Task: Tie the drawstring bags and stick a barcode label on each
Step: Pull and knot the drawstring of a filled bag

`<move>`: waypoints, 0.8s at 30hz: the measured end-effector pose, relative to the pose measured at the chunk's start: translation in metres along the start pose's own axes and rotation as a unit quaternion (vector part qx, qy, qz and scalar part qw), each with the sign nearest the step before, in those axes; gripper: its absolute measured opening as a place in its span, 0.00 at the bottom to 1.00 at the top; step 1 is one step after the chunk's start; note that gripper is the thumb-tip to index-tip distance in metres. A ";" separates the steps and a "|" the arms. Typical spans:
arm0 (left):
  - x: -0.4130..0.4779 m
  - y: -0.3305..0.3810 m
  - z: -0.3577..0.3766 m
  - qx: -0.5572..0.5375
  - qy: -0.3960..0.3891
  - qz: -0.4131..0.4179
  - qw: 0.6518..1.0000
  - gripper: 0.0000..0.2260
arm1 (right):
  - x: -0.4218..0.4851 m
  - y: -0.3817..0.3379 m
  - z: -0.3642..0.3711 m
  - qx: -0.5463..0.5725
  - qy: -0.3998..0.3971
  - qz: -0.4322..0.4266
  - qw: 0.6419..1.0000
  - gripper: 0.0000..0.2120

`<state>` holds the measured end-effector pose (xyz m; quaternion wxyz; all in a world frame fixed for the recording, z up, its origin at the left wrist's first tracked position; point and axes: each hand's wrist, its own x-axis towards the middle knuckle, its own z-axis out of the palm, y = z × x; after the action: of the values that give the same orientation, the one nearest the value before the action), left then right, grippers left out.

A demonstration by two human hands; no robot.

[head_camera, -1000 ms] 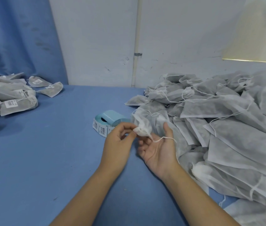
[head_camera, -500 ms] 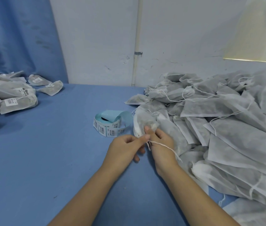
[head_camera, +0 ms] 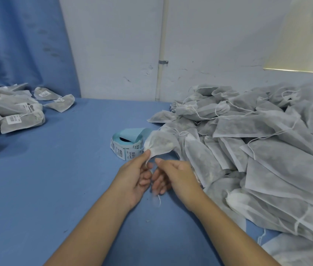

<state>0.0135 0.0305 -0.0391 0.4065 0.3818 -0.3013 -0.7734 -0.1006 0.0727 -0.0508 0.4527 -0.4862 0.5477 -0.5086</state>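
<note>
Left hand point(head_camera: 134, 177) pinches the gathered neck of the drawstring bag point(head_camera: 160, 144), steadying it just beyond both hands, while the right hand point(head_camera: 176, 175), fingers curled, grips the drawstring point(head_camera: 159, 200), apparently to knot it. Label roll point(head_camera: 127, 145) waits just beyond the left hand, ready for the next step; untied bags point(head_camera: 257, 154) heap to the right, labelled bags point(head_camera: 11, 116) far left on the table point(head_camera: 55, 189).

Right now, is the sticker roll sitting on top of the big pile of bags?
No, the sticker roll sits on the blue table, beside the big pile of bags.
</note>
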 end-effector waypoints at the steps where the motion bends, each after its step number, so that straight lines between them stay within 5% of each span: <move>1: 0.000 0.000 0.000 0.010 -0.004 0.003 1.000 0.12 | -0.001 0.004 0.000 -0.016 -0.003 -0.003 1.000 0.17; 7: 0.000 -0.001 0.001 0.032 -0.069 0.041 0.996 0.06 | 0.001 0.003 -0.002 -0.022 0.089 -0.047 0.995 0.08; 12: 0.000 -0.010 0.005 0.112 -0.133 0.099 0.980 0.19 | 0.002 0.004 -0.003 0.031 0.105 -0.039 0.993 0.07; 17: -0.001 -0.013 0.008 0.140 -0.129 0.112 0.975 0.21 | 0.001 0.004 -0.005 0.062 0.093 -0.052 0.992 0.06; 24: -0.005 -0.015 0.014 0.133 -0.109 0.000 0.985 0.19 | 0.005 0.005 -0.007 0.151 0.151 0.013 0.977 0.06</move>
<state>-0.0025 0.0440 -0.0414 0.3168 0.3454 -0.4441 -0.7636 -0.1082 0.0690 -0.0549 0.4397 -0.3221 0.5330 -0.6472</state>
